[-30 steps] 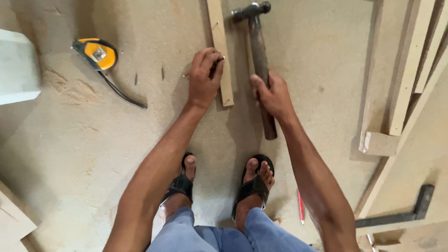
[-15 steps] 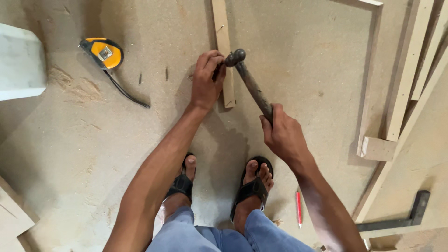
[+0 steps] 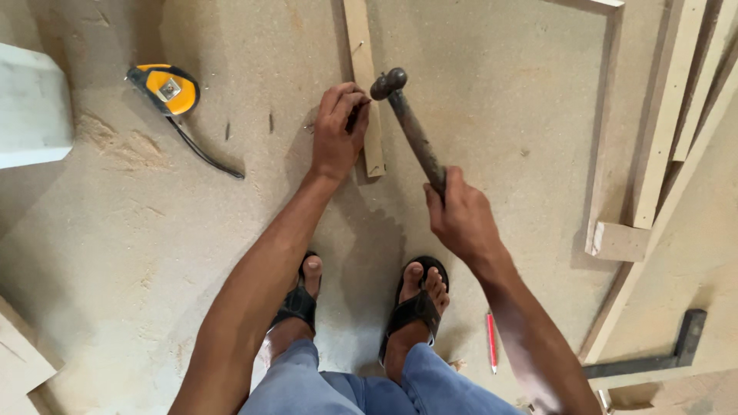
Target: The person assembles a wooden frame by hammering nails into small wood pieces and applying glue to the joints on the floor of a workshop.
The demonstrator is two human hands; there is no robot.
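A narrow wooden strip (image 3: 361, 54) lies on a large particle board sheet (image 3: 492, 92). My left hand (image 3: 338, 131) rests on the strip's near end, fingers pinched as if around a small nail that I cannot make out. My right hand (image 3: 461, 215) grips the handle of a dark hammer (image 3: 407, 123). The hammer head sits just right of my left fingertips, close above the strip. My feet in black sandals (image 3: 411, 307) stand on the board below.
A yellow tape measure (image 3: 169, 88) with its black strap lies at upper left, with loose nails (image 3: 269, 121) nearby. A red pencil (image 3: 490, 342) lies by my right foot. Wooden battens (image 3: 661, 115) and a framing square (image 3: 676, 350) sit at right, a white block (image 3: 31, 107) at far left.
The hammer swung down from raised above the strip to beside my left fingers. My right hand slid lower and to the right along the handle. The left hand stayed on the strip.
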